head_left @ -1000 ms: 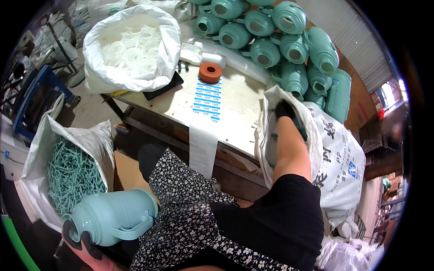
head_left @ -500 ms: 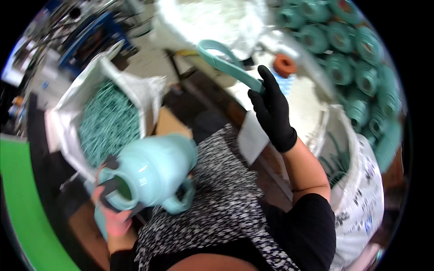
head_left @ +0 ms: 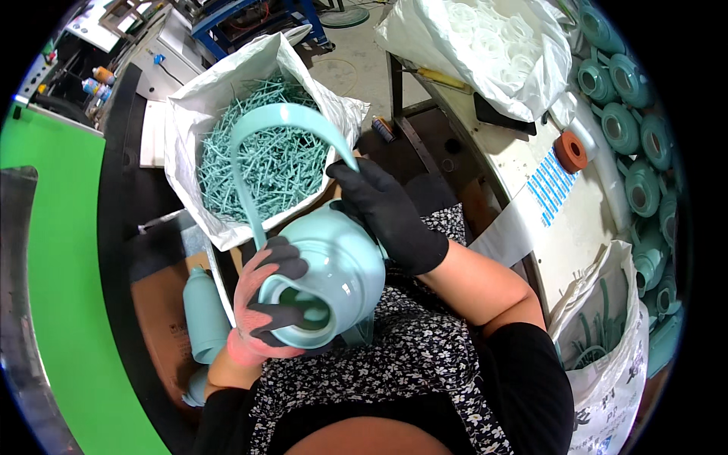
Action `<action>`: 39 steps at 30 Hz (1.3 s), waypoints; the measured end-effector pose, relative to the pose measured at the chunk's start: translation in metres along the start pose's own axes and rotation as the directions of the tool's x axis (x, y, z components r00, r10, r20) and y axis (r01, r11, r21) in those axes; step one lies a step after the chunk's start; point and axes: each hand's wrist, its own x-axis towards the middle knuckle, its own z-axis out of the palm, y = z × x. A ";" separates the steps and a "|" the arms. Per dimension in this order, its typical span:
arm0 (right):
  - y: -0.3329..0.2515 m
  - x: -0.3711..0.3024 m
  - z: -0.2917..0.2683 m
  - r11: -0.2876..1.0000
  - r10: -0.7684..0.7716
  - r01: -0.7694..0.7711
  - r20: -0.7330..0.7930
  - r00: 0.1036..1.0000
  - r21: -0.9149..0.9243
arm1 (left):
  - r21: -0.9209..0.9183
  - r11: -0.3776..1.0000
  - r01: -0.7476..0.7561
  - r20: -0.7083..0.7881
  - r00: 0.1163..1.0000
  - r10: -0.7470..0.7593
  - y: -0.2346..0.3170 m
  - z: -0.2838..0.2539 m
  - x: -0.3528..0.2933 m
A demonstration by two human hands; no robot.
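A glossy pale teal plastic jug body [head_left: 345, 254] lies tilted in front of my apron, its round open mouth toward the lower left. My left hand [head_left: 265, 307], in a pink glove with grey fingertips, grips the jug by its neck, with fingers over the rim and in the mouth. A curved teal carrying handle [head_left: 284, 114] arches above the jug. My right hand [head_left: 387, 216], in a black glove, is closed on one end of this handle beside the jug's shoulder. The handle's other end reaches down to my left fingers, where its tip is hidden.
A white sack [head_left: 186, 144] of thin teal plastic scraps stands ahead. On the right, a table [head_left: 565, 250] bears an orange tape roll [head_left: 570, 152] and a bag of clear rings [head_left: 500, 57]. Teal jug bodies [head_left: 644, 189] are stacked beyond. Another teal bottle [head_left: 203, 311] lies at lower left.
My right hand has brought the curved handle down and left to the jug. The jug has moved right, its mouth now facing more toward me. The view has shifted left.
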 end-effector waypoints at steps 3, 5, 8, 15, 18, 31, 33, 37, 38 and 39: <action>-0.001 -0.005 0.000 0.910 -0.208 0.242 0.134 0.969 -0.335 | -0.144 0.990 0.005 0.040 0.999 0.001 -0.009 -0.005 0.007; 0.000 -0.009 -0.010 0.976 -0.121 0.126 0.041 0.992 -0.180 | -0.589 0.776 0.227 -0.019 0.955 -0.295 0.002 0.003 0.021; 0.006 -0.005 -0.042 0.990 -0.140 0.139 -0.041 0.989 -0.009 | -0.756 0.603 0.254 -0.241 0.748 -0.618 -0.013 0.014 0.032; 0.018 -0.013 -0.076 0.920 -0.179 0.129 -0.104 0.978 -0.369 | -0.927 -0.118 0.355 0.305 0.535 -0.787 -0.060 0.036 0.019; 0.023 -0.009 -0.080 0.926 -0.202 0.146 -0.128 0.971 -0.348 | -0.923 -0.048 0.382 0.264 0.537 -0.801 -0.057 0.037 0.016; 0.005 -0.064 -0.030 0.139 -0.393 0.764 0.673 0.626 -0.630 | -0.892 0.069 0.446 0.145 0.427 -0.893 -0.059 0.052 0.043; 0.007 -0.065 -0.030 0.067 -0.427 0.806 0.713 0.556 -0.588 | -0.782 0.454 0.427 -0.106 0.627 -0.772 -0.057 0.060 0.036; -0.007 -0.064 -0.029 0.063 -0.440 0.813 0.715 0.543 -0.579 | -0.797 0.453 0.399 -0.105 0.648 -0.755 -0.076 0.052 0.040; -0.012 -0.068 -0.026 -0.051 -0.484 0.809 0.723 0.492 -0.585 | -0.774 0.452 0.444 -0.131 0.586 -0.800 -0.105 0.066 0.021; -0.018 -0.070 -0.032 -0.048 -0.527 0.831 0.721 0.450 -0.554 | -0.751 0.442 0.490 -0.156 0.519 -0.841 -0.134 0.080 0.004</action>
